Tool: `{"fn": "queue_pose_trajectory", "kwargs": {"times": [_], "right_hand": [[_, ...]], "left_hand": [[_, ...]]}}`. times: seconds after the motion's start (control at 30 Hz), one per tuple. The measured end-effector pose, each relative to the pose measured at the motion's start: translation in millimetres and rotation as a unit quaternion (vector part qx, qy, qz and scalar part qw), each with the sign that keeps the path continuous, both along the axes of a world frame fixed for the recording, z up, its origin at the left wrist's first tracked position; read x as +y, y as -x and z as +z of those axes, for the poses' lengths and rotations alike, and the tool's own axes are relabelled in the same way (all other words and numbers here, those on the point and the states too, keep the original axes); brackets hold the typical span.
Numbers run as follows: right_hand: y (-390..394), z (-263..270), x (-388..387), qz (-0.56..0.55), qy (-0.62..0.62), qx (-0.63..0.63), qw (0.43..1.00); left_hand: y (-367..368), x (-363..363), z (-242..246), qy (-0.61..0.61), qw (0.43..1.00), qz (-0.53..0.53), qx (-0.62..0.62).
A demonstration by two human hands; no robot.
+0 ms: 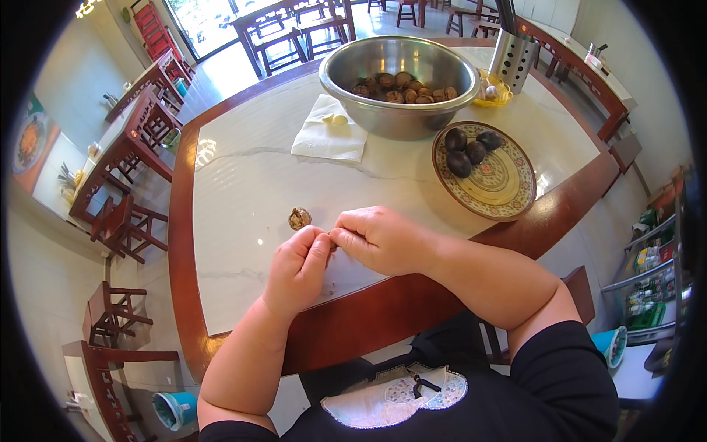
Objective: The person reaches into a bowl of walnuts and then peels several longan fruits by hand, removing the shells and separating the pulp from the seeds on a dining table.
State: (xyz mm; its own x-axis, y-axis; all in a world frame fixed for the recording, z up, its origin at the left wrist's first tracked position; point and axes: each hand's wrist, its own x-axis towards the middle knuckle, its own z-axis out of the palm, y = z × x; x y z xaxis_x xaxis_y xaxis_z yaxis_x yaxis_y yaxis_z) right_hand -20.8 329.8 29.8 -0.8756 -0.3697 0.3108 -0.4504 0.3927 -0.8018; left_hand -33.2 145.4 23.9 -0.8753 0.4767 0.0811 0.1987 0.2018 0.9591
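Note:
My left hand (299,266) and my right hand (385,241) meet above the near part of the table (243,204). Their thumbs and bent fingers pinch a small brown piece (332,236) between them; it is mostly hidden, perhaps walnut shell. Just beyond my left fingers lies a partly opened walnut (300,219). Farther back stands a stainless steel bowl (397,116) with several whole walnuts (411,89) in it. On a white paper napkin (326,145) left of the bowl rest pale pieces (334,119). A few dark crumbs lie below my hands.
A patterned plate (497,190) with several dark plums (459,164) sits at the right. Behind it are a yellow basket (494,101) holding garlic and a perforated metal utensil holder (509,63). The table has a raised-looking wooden border (381,315). Other tables and stools stand around.

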Motion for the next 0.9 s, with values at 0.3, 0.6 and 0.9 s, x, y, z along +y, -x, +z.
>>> {"fn": "queue_pose_trajectory", "kwargs": {"times": [0.3, 0.6, 0.9], "right_hand": [[-2.9, 5.1, -2.8, 0.020, 0.000, -0.049, 0.999], [-6.5, 3.0, -4.2, 0.047, 0.140, -0.240, 0.960], [-3.5, -1.4, -9.3, -0.014, 0.133, -0.092, 0.987]], "left_hand": [[-5.8, 2.3, 4.1, -0.038, 0.996, -0.071, -0.031], [-8.3, 1.4, 5.6, -0.088, 0.990, -0.089, -0.067], [-1.3, 0.2, -4.0, -0.152, 0.981, -0.071, -0.095]]}}
